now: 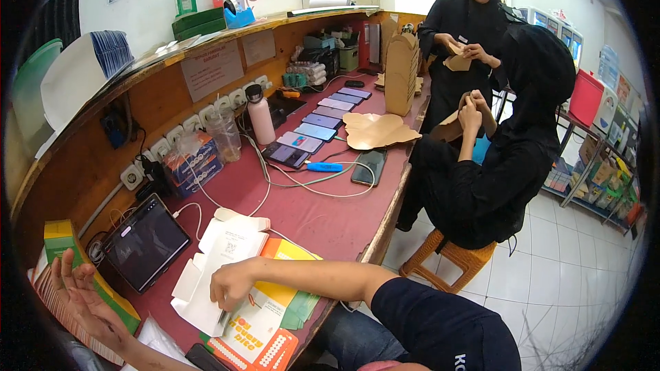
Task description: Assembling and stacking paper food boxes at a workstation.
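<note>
My left hand (86, 295) is raised at the lower left with its fingers spread, holding nothing, in front of a stack of folded cartons (51, 288). My right arm reaches in from the right, and my right hand (232, 284) is closed, its fingers curled down onto a partly unfolded white paper carton (230, 244) on the red table. What lies right under those fingertips is hidden. Beneath and beside the carton lie orange and white printed flat cartons (258, 323), with yellow and green sheets (299, 310) under my wrist.
A tablet (146, 240) leans behind the carton. A pink bottle (260, 115), white cables, a row of phones (302, 141) and a brown cardboard blank (377, 130) occupy the table further off. Two people in black at the right handle brown cardboard; one sits on an orange stool (447, 257).
</note>
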A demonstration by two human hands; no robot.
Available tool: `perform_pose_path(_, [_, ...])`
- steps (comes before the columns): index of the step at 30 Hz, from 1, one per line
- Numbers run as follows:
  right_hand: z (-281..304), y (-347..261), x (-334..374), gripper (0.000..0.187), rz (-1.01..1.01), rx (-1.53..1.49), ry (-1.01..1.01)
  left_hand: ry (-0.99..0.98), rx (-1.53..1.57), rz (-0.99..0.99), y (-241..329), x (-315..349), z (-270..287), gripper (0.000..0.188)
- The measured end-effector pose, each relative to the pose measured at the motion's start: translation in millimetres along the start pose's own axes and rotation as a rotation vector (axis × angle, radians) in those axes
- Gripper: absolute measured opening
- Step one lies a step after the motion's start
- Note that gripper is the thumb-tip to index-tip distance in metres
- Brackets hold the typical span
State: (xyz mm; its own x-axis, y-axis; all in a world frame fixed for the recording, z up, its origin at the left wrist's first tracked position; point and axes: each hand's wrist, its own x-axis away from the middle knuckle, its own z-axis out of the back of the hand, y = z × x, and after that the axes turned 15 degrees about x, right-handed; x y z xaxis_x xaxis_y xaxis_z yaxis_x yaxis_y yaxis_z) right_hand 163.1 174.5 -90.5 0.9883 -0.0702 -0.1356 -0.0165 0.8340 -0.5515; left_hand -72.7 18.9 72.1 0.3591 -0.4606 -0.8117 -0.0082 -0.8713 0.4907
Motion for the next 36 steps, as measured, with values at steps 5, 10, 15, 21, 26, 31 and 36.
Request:
perform_pose_path(5, [1.6,0.0,3.0,0.024,-0.091,-0.105,-0.023,0.002,0.041,-0.009,-1.7,2.0,-9.3,0.058])
perform_pose_path(10, [10.0,-13.1,8.4,0.022,-0.118,0.036,0.107,-0.029,0.039,-0.021,0.7,1.3,-3.8,0.057])
perform_pose_path(15, [37.5,-26.0,6.6,0.019,-0.058,0.328,0.586,-0.291,-0.235,0.097,20.7,9.4,-55.2,0.064])
perform_pose_path(21, [116.7,-91.2,25.0,0.012,0.121,0.484,0.995,-0.481,-0.508,0.213,18.1,13.0,-83.6,0.044])
perform_pose_path(26, [153.4,-153.4,16.4,0.007,0.241,0.878,1.261,-0.321,-0.423,-0.058,19.1,16.3,-74.7,0.010])
perform_pose_path(31, [133.2,-172.7,18.2,0.007,0.055,0.791,1.332,-0.417,-0.667,-0.581,28.4,13.7,-97.8,0.023])
perform_pose_path(36, [126.4,-168.5,18.4,0.018,0.236,0.130,1.297,-0.453,-0.658,-0.497,18.2,17.3,-108.8,0.020])
